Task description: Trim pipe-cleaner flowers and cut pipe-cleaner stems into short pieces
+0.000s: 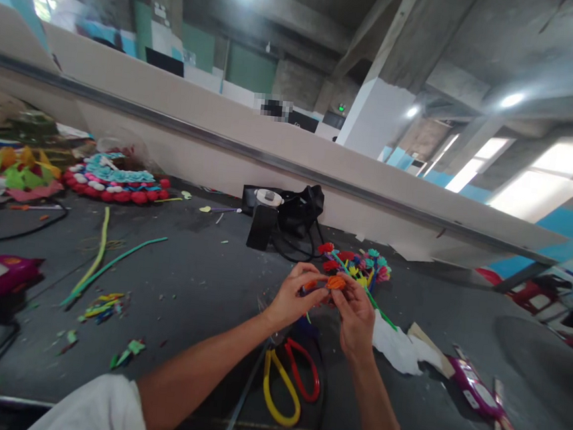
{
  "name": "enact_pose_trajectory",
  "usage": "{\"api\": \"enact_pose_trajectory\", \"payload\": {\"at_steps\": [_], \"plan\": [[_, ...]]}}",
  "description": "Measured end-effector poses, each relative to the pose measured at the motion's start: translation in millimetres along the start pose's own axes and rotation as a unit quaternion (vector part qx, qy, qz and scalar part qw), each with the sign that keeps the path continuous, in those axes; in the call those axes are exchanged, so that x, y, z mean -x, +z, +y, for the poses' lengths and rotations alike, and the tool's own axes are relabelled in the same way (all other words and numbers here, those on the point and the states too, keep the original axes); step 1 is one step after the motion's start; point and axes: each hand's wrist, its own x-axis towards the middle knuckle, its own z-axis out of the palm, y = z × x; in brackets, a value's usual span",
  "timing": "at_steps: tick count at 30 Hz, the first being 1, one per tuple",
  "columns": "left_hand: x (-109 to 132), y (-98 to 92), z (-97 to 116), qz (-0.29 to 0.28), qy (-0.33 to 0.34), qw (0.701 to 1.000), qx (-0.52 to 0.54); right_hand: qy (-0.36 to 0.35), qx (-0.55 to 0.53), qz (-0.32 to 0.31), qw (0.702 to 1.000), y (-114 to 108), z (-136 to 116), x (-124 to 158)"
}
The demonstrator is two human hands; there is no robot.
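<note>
My left hand [293, 294] and my right hand [357, 313] meet above the middle of the table. Their fingertips pinch a small orange flower-like piece [335, 283] between them; its exact make is too small to tell. More orange shows between the fingers of my left hand. Just behind the hands lies a bunch of small flowers [357, 265] in red, yellow, pink and teal, and a green stem runs out by my right hand. Below the hands rest scissors [284, 382] with one yellow and one red handle, their blades partly hidden.
A purple glue gun [476, 391] lies right beside crumpled white paper [398, 342]; another purple tool [0, 280] sits left. Yellow and teal strips [114, 263], coloured scraps [105, 306] and a red-edged flower craft [113, 180] are leftward. A black device [262, 226] stands before the low partition [198, 130].
</note>
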Motion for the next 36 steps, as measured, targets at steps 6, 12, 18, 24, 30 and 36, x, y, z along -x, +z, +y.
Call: {"api": "enact_pose_trajectory", "payload": {"at_steps": [6, 12, 18, 24, 30, 36], "plan": [[-1.5, 1.8, -9.8, 0.061, -0.025, 0.998, -0.014, 0.003, 0.046, 0.041, 0.998, 3.2, 4.2, 1.7], [-0.5, 4.3, -15.1, 0.083, -0.029, 0.996, -0.008, 0.039, 0.041, 0.075, 0.996, 1.5, 0.6, 6.8], [4.1, 5.8, -13.2, 0.033, -0.001, 0.998, -0.061, 0.081, 0.022, 0.053, 0.995, 2.5, 0.0, 8.6], [2.2, 2.9, -12.8, 0.024, -0.01, 0.991, -0.131, 0.108, -0.02, 0.062, 0.992, -1.8, 3.0, 4.9], [3.4, 3.7, -18.0, -0.019, -0.032, 0.991, -0.131, 0.115, -0.053, 0.052, 0.991, -6.6, 8.7, 2.9], [5.3, 6.2, -18.6, -0.039, -0.02, 0.995, -0.09, 0.134, -0.079, 0.014, 0.988, -13.3, 2.4, 0.5]]}}
